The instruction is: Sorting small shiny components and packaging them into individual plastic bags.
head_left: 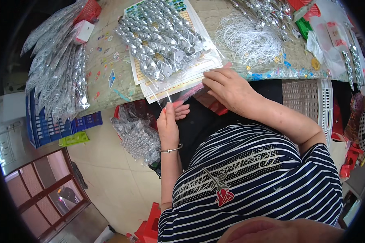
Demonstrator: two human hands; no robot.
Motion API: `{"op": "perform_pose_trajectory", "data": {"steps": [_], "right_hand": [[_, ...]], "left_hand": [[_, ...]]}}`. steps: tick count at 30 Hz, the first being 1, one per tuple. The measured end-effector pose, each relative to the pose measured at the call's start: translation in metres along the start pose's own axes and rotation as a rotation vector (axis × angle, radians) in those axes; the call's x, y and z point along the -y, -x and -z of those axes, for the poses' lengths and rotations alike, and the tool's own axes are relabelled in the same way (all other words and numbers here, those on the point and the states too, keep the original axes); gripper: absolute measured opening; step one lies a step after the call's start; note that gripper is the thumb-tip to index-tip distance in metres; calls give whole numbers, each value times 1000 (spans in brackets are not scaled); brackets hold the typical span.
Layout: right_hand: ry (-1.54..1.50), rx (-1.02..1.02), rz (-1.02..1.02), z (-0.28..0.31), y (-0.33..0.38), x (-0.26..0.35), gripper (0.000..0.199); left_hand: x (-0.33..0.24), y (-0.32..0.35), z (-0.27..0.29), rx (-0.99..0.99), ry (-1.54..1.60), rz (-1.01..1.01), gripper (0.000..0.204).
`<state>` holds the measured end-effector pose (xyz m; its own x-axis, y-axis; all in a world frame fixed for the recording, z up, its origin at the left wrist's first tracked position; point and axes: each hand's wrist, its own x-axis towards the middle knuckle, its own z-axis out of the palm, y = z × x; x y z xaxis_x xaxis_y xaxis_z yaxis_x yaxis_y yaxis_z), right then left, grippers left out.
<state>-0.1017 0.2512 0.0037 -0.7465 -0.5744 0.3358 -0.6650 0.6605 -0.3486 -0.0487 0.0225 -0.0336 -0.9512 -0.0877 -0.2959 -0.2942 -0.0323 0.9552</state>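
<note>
Several silver twisted foil strands [162, 36] lie on a stack of printed paper sheets [213, 60] at the table's front edge. My left hand [170, 124] is below that edge, with thumb and finger pinched on a thin white cord [168, 96] that runs up toward the strands. A clear pinkish plastic strip [189, 93] stretches between my two hands. Over its far end, at the sheets' right corner, my right hand [231, 90] has its fingers bent and closed on the strip; its thumb is mostly hidden.
A tangle of white cord [249, 38] lies right of the sheets. Bagged silver strands [61, 69] hang over the table's left end, above a blue crate [48, 127]. More bagged pieces [138, 137] sit below the edge. A white plastic basket [308, 99] stands under the table at right.
</note>
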Motion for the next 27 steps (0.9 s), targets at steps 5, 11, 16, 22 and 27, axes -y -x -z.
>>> {"op": "perform_pose_trajectory", "data": {"steps": [5, 11, 16, 22, 27], "right_hand": [[41, -14, 6, -13, -12, -6, 30], [75, -71, 30, -6, -14, -6, 31], [46, -24, 12, -4, -4, -5, 31], [93, -67, 23, -26, -26, -16, 31], [110, -64, 45, -23, -30, -13, 30]], "left_hand": [[5, 0, 2, -1, 28, 9, 49], [0, 0, -2, -6, 17, 1, 48], [2, 5, 0, -35, -4, -12, 46], [-1, 5, 0, -48, -17, -22, 46], [3, 4, 1, -20, 36, -11, 40]]}}
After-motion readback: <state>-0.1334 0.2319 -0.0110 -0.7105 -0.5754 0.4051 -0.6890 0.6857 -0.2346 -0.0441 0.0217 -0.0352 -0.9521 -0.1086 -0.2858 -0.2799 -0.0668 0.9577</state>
